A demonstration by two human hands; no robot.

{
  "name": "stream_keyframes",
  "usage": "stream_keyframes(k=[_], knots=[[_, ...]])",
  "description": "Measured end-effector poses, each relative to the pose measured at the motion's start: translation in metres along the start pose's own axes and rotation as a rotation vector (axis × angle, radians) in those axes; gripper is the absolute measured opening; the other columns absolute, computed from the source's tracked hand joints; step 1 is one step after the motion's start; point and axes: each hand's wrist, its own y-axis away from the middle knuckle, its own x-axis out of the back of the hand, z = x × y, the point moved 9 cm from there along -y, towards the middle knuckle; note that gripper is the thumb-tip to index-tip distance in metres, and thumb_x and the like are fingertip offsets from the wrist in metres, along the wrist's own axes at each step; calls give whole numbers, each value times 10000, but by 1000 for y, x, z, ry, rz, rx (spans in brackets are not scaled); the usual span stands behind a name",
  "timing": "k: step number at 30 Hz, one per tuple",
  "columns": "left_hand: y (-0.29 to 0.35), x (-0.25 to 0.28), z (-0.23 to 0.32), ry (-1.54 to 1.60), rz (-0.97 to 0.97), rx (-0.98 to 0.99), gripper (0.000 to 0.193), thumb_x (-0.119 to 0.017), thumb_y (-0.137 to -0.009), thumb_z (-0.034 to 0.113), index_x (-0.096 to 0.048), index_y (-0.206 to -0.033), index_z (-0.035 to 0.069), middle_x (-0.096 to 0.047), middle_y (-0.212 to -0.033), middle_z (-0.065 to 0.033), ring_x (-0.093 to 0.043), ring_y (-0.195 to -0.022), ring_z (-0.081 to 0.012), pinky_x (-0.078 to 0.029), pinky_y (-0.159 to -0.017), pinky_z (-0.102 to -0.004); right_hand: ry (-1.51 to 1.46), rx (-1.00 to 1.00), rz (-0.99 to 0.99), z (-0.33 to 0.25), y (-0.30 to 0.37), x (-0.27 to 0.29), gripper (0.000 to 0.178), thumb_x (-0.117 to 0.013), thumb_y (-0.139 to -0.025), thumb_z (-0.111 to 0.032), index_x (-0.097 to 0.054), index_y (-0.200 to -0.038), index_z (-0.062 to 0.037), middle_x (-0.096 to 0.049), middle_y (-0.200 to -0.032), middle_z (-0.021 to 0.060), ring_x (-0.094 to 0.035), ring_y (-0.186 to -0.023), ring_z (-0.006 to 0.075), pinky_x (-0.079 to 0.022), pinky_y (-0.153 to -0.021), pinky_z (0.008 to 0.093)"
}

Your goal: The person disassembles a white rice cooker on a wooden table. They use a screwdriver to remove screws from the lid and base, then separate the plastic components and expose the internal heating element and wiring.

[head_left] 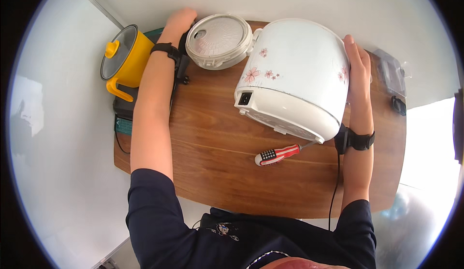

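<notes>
I see hands well apart | left hand (182, 20), upper left, beside round white lid (218, 36); can't tell its grip | right hand (358, 68) open against white cooker (299, 71), tilted, upper right of centre | screwdriver (279, 155) below

White cooker (299, 61), pink flowers (252, 74), yellow pot (137, 58)

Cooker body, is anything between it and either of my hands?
Yes: the round lid lies between your left hand and the cooker body. Nothing visible stands between it and your right hand, which appears to rest against its right side.
</notes>
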Motion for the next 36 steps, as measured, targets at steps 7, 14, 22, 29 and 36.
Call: stream_keyframes(k=[7, 14, 22, 29, 36], knots=[[34, 75, 14, 164, 300, -131, 196, -627, -940, 67, -721, -1111, 64, -738, -1157, -131, -707, -1046, -372, -575, -890, -493, 14, -3, 17, 4, -2, 1, 545, -652, -1034, -528, -722, -946, 6, -601, -767, -31, -514, -707, 49, -409, -650, 238], [183, 247, 153, 222, 811, -394, 154, -700, -897, 14, -662, -1045, -6, -688, -957, -195, -661, -847, -387, -532, -751, -423, 66, 68, 11, 4, -11, 10, 556, -652, -1032, -539, -756, -1034, 8, -628, -813, -30, -530, -785, 66, -419, -712, 245], [242, 314, 202, 573, 981, -611, 310, -738, -829, -103, -688, -1121, -14, -694, -1048, -136, -702, -897, -263, -573, -791, -343, 142, 125, -52, 0, -10, 6, 495, -662, -1037, -489, -769, -1093, -9, -650, -822, -25, -537, -778, 63, -431, -706, 242], [242, 303, 190, 1083, 1067, -618, 277, -702, -975, -34, -648, -1247, -31, -683, -1109, -46, -648, -1026, -125, -524, -918, -268, 231, 189, -89, -14, 3, -15, 460, -640, -1051, -435, -740, -1172, -3, -754, -935, 67, -652, -836, 109, -513, -761, 278], [218, 275, 196, 1388, 970, -563, 316, -716, -990, 10, -623, -1288, -40, -673, -1135, -29, -621, -1027, -98, -495, -935, -248, 227, 185, -132, -17, 6, -19, 456, -639, -1057, -422, -722, -1171, 12, -746, -912, 71, -650, -816, 118, -516, -734, 291]])
